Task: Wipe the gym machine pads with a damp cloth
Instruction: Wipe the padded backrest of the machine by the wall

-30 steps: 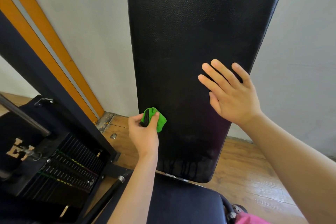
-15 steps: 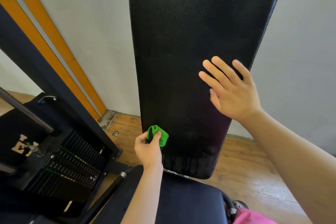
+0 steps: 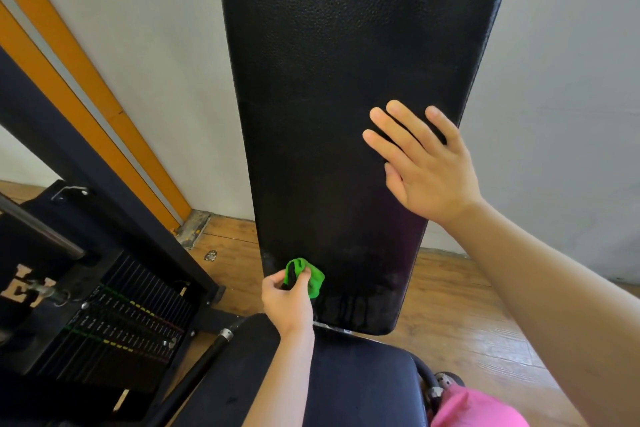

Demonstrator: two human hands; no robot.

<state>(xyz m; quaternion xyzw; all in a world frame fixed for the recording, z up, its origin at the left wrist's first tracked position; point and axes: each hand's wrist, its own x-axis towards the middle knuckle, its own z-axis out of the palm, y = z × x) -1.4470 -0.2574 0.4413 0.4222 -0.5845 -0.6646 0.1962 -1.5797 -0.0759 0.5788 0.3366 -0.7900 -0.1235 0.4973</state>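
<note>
My left hand (image 3: 285,302) pinches the bunched green cloth (image 3: 310,276) between thumb and curled fingers, holding it against the lower left corner of the upright black back pad (image 3: 346,80), just above the seat pad (image 3: 346,385). My right hand (image 3: 429,170) lies flat near the back pad's right edge, fingers straight and slightly spread. The weight stack (image 3: 114,326) sits low on my left

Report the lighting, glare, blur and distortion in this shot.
Head view: even, soft light; faint sheen on the pebbled upper half of the back pad, its lower end dark with wet drip streaks; wide-angle lens splays the pad edges and the orange wall strips; left hand, green cloth and right hand all sharp, no motion blur.
</note>
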